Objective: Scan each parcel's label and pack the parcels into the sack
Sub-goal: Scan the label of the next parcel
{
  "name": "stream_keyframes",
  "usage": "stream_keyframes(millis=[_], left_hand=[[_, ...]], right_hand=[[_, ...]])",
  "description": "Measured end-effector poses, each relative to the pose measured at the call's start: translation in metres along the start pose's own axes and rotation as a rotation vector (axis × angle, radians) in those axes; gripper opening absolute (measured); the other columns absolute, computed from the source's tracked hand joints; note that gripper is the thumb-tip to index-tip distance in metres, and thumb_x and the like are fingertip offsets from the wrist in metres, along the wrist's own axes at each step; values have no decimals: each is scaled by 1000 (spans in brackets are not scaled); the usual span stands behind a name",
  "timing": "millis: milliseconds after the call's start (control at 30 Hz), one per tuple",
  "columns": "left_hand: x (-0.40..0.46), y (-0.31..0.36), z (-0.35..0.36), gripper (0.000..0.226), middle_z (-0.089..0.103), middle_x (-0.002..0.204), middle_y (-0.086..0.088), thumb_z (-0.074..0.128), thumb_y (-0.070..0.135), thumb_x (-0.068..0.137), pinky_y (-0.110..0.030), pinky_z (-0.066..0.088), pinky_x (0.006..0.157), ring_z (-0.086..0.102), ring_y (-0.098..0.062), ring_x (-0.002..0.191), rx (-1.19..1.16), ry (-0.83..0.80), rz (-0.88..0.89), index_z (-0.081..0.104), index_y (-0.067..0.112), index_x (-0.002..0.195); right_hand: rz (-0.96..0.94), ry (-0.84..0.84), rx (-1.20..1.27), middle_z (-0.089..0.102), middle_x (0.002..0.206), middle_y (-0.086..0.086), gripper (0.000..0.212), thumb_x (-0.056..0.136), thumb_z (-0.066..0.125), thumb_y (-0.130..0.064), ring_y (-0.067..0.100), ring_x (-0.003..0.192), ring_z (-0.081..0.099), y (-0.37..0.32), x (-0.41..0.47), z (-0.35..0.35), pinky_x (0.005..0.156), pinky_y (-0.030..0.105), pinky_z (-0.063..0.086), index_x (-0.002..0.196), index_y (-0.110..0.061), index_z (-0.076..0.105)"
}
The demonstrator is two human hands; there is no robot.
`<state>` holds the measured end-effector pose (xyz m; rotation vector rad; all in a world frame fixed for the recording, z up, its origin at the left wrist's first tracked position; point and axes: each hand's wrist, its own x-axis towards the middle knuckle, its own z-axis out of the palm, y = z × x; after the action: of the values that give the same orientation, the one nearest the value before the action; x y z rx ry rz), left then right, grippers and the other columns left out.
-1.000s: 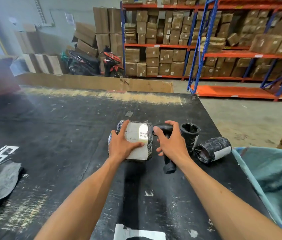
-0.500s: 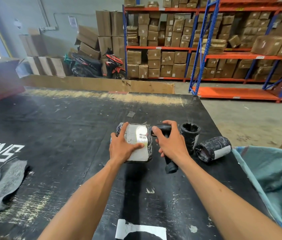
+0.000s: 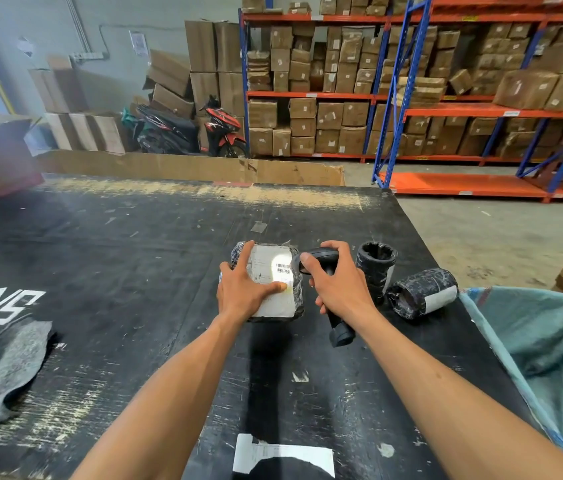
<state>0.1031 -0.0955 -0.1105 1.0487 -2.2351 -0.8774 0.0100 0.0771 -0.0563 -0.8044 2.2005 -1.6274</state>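
A black-wrapped parcel (image 3: 273, 265) with a white label lies on the black table (image 3: 117, 271). My left hand (image 3: 242, 289) holds it from the near left, thumb across the label. My right hand (image 3: 339, 282) grips a black handheld scanner (image 3: 321, 258), its head pointed left at the label, where a bright patch of light falls on the barcode. Two more black-wrapped cylindrical parcels stand to the right: an upright one (image 3: 377, 265) and one lying on its side (image 3: 422, 296) with a white label. The teal sack (image 3: 550, 348) hangs open at the table's right edge.
A grey cloth (image 3: 6, 368) lies at the table's left. A white paper label (image 3: 280, 455) sits near the front edge. Cardboard sheets line the far edge. Shelves of boxes (image 3: 342, 98) and a motorbike (image 3: 186, 129) stand beyond.
The scan light has shifted across the label toward the barcode at its right side. My hands, the parcel and the scanner have hardly moved.
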Motion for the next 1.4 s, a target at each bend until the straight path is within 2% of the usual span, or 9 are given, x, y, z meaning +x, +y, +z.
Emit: stream_keyframes(millis=[267, 567, 700, 833, 967, 1100, 1267, 1400], left_hand=[[0, -1, 0, 103, 37, 115, 0, 86, 61, 61, -40, 46, 91, 56, -34, 108, -19, 0, -8, 27, 58, 144], [1, -4, 1, 104, 38, 116, 0, 86, 62, 61, -42, 47, 94, 56, -34, 112, -29, 3, -6, 27, 57, 147], [1, -7, 1, 105, 39, 116, 0, 87, 63, 60, -40, 48, 90, 56, -32, 109, -49, -1, -3, 27, 58, 146], [0, -11, 1, 104, 42, 114, -1, 88, 64, 56, -42, 50, 92, 57, -30, 104, -98, 12, 5, 29, 62, 142], [-4, -17, 2, 107, 45, 117, -3, 90, 64, 53, -41, 50, 97, 56, -27, 108, -182, 33, 10, 31, 62, 143], [-9, -18, 5, 108, 45, 119, -3, 91, 62, 54, -37, 47, 94, 54, -24, 109, -220, 34, 6, 32, 59, 144], [-11, -18, 5, 108, 45, 120, -3, 91, 62, 54, -41, 49, 97, 53, -24, 110, -211, 37, -7, 31, 60, 144], [-10, -17, 5, 108, 45, 117, -3, 90, 64, 54, -41, 49, 96, 54, -25, 109, -199, 41, -14, 30, 60, 144]], right_hand=[[-10, 7, -1, 71, 102, 15, 45, 95, 70, -55, 20, 49, 66, 0, 4, 2, 44, 31, 55, 128, -37, 45], [-30, -6, -20, 72, 95, 13, 44, 97, 69, -53, 20, 47, 63, -6, 4, 5, 43, 32, 55, 127, -34, 44], [-29, -6, -9, 72, 94, 11, 44, 98, 68, -52, 19, 48, 65, -7, 3, 5, 45, 33, 56, 129, -33, 43], [-31, 14, 7, 74, 96, 11, 45, 98, 68, -53, 19, 48, 66, -6, 2, 5, 46, 34, 57, 130, -34, 45], [-30, 18, 10, 74, 100, 10, 45, 97, 68, -54, 19, 49, 67, -3, 0, 8, 45, 32, 57, 130, -36, 44], [-34, 13, 2, 73, 100, 12, 45, 97, 67, -56, 20, 50, 68, -2, -2, 10, 44, 30, 55, 130, -38, 44], [-30, -2, -24, 72, 100, 11, 44, 96, 67, -56, 23, 55, 68, -3, -5, 9, 43, 31, 55, 128, -38, 43], [-23, 4, -11, 73, 101, 10, 44, 96, 68, -55, 22, 51, 70, -2, -7, 6, 45, 34, 58, 129, -37, 44]])
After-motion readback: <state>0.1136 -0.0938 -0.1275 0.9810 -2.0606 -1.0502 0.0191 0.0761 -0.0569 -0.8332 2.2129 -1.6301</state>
